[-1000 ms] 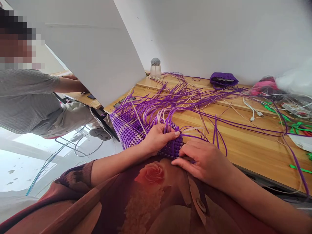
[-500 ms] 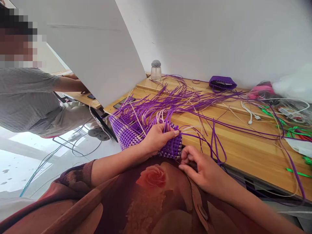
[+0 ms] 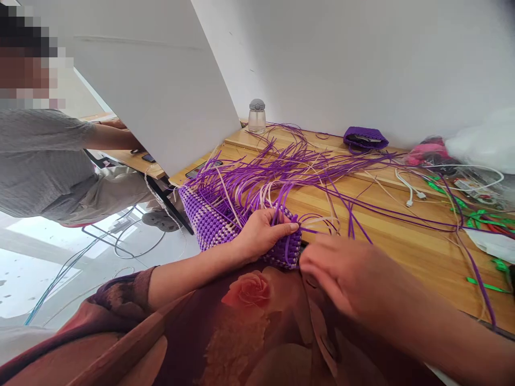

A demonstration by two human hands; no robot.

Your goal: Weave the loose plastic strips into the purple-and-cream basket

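Note:
A woven basket [image 3: 215, 221] of purple and cream plastic strips leans at the table's front edge against my lap, with a thick spray of loose purple strips [image 3: 273, 166] fanning from its upper edge over the tabletop. My left hand [image 3: 263, 233] is closed on the basket's near right corner, thumb pressed along the rim beside a few upright strips. Just right of that corner is my right hand [image 3: 338, 268], fingers curled in and slightly blurred. What its fingers hold, if anything, is hidden from view.
A lidded bottle [image 3: 256, 116] and a purple woven pouch [image 3: 365, 139] stand toward the wall. White cables [image 3: 409, 187] and green strips [image 3: 478, 220] lie at the right. A phone [image 3: 203, 169] rests behind the basket. Left of the partition [image 3: 161, 80] sits another person [image 3: 40, 161].
My right hand has risen and turned, its back now toward me, with the forearm lifted. The purple strip loops near it have shifted. My left hand keeps its hold on the basket.

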